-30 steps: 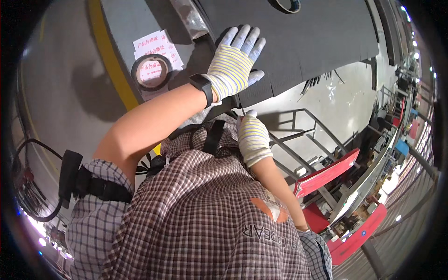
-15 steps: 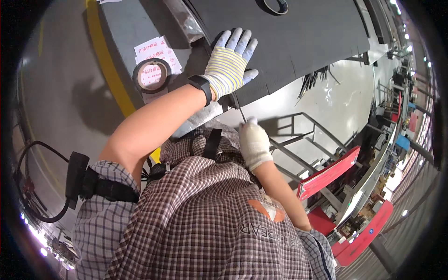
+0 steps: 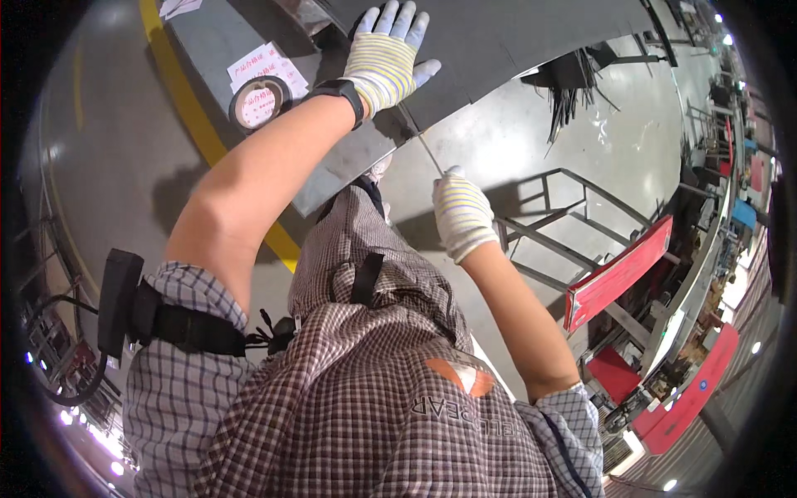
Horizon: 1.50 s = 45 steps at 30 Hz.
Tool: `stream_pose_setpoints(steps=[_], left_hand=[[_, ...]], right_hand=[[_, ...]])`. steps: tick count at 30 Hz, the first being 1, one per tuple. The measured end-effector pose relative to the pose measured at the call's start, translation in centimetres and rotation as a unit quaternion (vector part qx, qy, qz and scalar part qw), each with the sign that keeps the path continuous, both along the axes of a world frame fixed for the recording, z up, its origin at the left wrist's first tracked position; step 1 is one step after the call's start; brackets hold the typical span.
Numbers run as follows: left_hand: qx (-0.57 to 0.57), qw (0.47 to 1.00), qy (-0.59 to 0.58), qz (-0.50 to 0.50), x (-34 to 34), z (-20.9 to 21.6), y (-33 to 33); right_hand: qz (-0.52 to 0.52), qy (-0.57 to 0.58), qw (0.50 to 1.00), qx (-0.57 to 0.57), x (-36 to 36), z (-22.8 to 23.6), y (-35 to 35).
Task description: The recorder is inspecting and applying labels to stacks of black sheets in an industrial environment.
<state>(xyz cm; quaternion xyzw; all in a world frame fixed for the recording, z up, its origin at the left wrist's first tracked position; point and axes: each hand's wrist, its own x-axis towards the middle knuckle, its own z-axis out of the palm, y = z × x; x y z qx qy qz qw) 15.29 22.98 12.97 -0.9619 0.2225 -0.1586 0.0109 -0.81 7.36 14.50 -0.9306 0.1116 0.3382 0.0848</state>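
My left hand [image 3: 383, 68], in a striped work glove, lies flat with fingers spread on a dark grey sheet [image 3: 490, 41] near its corner. My right hand [image 3: 463, 214], gloved too, is closed on the near end of a thin strip [image 3: 428, 154]. That strip stretches taut from the sheet's near edge, by the corner, toward me. Whether it is still joined to the sheet I cannot tell. The fingers of my right hand are partly hidden by the back of the glove.
A roll of black tape [image 3: 282, 98] rests on white labels [image 3: 270, 62] with red print, on a grey surface left of the sheet. Dark strips [image 3: 564, 112] hang in a bunch past its edge. A metal frame with a red board [image 3: 618, 274] stands at right.
My right hand has moved slightly right, and more of the strip shows between it and the sheet. The view has shifted; my left hand stays flat on the sheet.
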Motion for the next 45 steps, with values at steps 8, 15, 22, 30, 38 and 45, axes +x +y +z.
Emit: stream_pose_setpoints(steps=[8, 15, 22, 30, 38, 45], left_hand=[[-0.034, 0.999, 0.034, -0.016, -0.2, 1.4, -0.9], [-0.002, 0.997, -0.074, -0.016, -0.4, 0.8, -0.5], [-0.002, 0.999, -0.03, -0.015, 0.0, -0.6, -1.1], [0.031, 0.999, -0.018, -0.003, 0.6, -1.3, 0.5], [0.017, 0.999, -0.023, -0.02, 0.5, -1.5, 0.0], [-0.033, 0.996, -0.05, -0.063, 1.0, -0.6, -1.3]], right_hand=[[0.028, -0.112, 0.99, 0.087, 3.2, -1.2, 1.6], [0.015, -0.104, 0.988, 0.111, -1.0, -0.6, -1.3], [0.083, -0.201, 0.973, 0.078, 1.6, -5.2, -1.2], [0.164, -0.102, 0.978, 0.079, 0.5, 3.0, 0.1], [0.06, -0.11, 0.987, 0.104, 0.9, -1.9, 0.2], [0.058, -0.141, 0.984, 0.096, 3.3, -3.3, 1.5]])
